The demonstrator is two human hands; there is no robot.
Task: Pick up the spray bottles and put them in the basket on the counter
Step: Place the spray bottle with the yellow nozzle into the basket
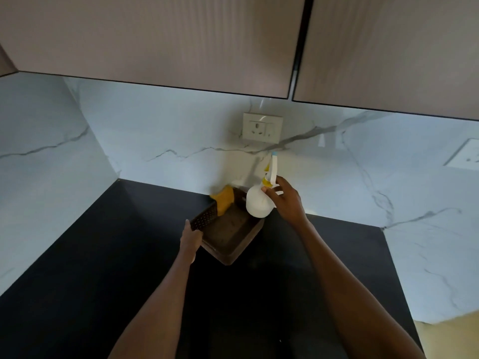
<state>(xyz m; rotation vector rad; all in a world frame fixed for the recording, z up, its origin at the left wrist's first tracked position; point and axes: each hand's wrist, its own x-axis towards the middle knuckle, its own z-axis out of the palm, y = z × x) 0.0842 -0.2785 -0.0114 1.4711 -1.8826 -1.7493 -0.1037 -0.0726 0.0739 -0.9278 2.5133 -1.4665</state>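
Observation:
A brown perforated basket (pixel 228 229) sits on the black counter (pixel 103 255) near the back wall. My left hand (pixel 190 238) grips its near left rim. My right hand (pixel 285 198) holds a white spray bottle (pixel 258 202) by its neck, tilted, just above the basket's far right corner. The bottle's white nozzle with yellow and blue trim points up toward the wall. A yellow object (pixel 224 199) leans in the basket's far left corner; I cannot tell what it is.
White marble backsplash runs behind and to both sides of the counter. A wall socket (pixel 262 127) is above the basket, another socket (pixel 466 155) at the far right. Upper cabinets (pixel 181 42) hang overhead.

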